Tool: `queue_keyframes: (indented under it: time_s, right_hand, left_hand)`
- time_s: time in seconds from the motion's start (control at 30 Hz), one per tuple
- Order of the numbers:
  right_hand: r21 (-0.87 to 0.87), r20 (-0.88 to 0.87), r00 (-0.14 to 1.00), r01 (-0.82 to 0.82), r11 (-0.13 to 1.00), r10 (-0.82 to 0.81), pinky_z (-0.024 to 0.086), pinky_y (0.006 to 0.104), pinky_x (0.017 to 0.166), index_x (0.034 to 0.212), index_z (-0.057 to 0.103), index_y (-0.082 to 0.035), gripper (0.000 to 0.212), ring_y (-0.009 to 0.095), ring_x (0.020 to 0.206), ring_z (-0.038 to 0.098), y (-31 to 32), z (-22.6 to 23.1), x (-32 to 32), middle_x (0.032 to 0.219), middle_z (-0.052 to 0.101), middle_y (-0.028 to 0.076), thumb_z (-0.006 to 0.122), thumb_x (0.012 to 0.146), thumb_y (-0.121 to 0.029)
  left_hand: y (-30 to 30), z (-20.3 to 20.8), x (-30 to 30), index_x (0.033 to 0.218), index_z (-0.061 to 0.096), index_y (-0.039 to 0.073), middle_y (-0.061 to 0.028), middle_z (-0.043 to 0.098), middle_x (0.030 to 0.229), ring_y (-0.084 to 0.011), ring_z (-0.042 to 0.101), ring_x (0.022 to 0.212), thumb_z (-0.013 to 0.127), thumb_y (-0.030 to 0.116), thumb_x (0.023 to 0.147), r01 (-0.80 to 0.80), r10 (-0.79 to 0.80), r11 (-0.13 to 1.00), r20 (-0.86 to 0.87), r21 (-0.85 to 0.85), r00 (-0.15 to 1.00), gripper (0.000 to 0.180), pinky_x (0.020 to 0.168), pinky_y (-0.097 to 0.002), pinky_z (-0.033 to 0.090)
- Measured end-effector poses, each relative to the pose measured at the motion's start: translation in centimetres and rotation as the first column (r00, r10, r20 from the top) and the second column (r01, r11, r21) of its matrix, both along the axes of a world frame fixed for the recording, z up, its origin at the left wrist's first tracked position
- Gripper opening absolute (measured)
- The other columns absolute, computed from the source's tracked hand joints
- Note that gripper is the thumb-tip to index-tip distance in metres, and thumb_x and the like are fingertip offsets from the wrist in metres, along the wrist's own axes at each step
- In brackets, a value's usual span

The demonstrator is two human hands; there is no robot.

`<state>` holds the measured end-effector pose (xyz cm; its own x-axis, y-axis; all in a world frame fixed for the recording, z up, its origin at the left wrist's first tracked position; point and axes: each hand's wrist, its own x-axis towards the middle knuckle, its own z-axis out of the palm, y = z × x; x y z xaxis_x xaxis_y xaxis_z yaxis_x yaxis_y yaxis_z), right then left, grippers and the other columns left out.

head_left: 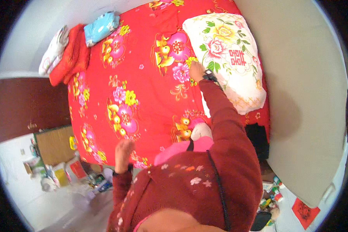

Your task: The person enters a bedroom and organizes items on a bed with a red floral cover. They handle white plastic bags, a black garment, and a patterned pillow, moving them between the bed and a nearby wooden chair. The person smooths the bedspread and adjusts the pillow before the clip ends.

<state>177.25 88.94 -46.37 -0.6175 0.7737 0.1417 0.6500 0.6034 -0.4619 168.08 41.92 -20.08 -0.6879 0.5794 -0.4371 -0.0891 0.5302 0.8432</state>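
A white pillow (241,79) with printed flowers, leaves and a red emblem lies at the right side of the bed, on a red bed cover (143,81) patterned with pink and yellow flowers and ducks. My right hand (197,72) reaches to the pillow's near left edge and seems to touch it. Its fingers are too unclear to tell whether they grip. Lower left, my left hand (123,155) is raised over the front part of the bed cover. Its fingers look bent but are blurred; I see nothing in them.
Folded on the bed's far left are a white blanket (55,52), a red blanket (71,58) and a blue one (101,29). A pale board (305,96) borders the right side. A black item (258,141) lies near the right edge. Clutter (98,181) fills the floor at lower left.
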Motion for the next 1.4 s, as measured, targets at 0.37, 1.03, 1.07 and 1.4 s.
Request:
queue_keyframes:
  time_s: [0.37,1.03,1.07,1.4]
  right_hand:
    - [-0.142,0.022,0.982,-0.185,0.973,0.19,0.043,0.0482,0.076,0.098,0.058,-0.007,0.023,0.033,0.095,0.053,-1.2,0.9,2.8,0.095,0.058,0.016,0.053,0.076,-0.014]
    - [0.228,0.031,0.812,0.562,0.795,-0.583,0.039,0.0433,0.092,0.115,0.049,0.001,0.04,0.037,0.107,0.05,4.0,2.0,37.5,0.114,0.054,0.02,0.057,0.083,-0.022]
    - [0.1,-0.062,0.833,0.554,0.827,-0.55,0.039,0.043,0.092,0.115,0.049,0.002,0.042,0.038,0.106,0.05,6.3,2.6,36.5,0.114,0.054,0.021,0.057,0.083,-0.024]
    - [-0.527,-0.122,0.759,0.496,0.69,-0.639,0.037,0.0356,0.095,0.123,0.044,0.012,0.077,0.032,0.112,0.05,21.2,-0.7,26.8,0.123,0.05,0.025,0.069,0.072,-0.041]
  left_hand:
    - [9.4,-6.8,0.5,0.093,0.058,0.005,-0.0074,0.062,0.092,-0.0209,0.061,0.087,0.057,0.016,0.087,-0.086,0.067,0.996,0.521,0.011,0.851,0.013,0.079,-0.0359,0.05]
    - [33.5,-17.5,2.0,0.097,0.06,0.006,-0.0045,0.063,0.091,-0.0141,0.059,0.083,0.057,0.026,0.086,0.303,-0.37,0.929,0.575,0.213,0.73,0.023,0.075,-0.0291,0.047]
    - [35.0,-18.2,2.4,0.103,0.058,0.006,-0.0044,0.061,0.098,-0.0142,0.057,0.089,0.057,0.029,0.087,0.342,-0.416,0.909,0.553,0.238,0.722,0.028,0.079,-0.0303,0.045]
    - [47.2,-25.7,6.6,0.119,0.043,-0.011,-0.0177,0.054,0.113,-0.0221,0.051,0.105,0.066,0.045,0.078,0.363,-0.334,0.932,0.396,0.003,0.855,0.073,0.088,-0.0332,0.042]
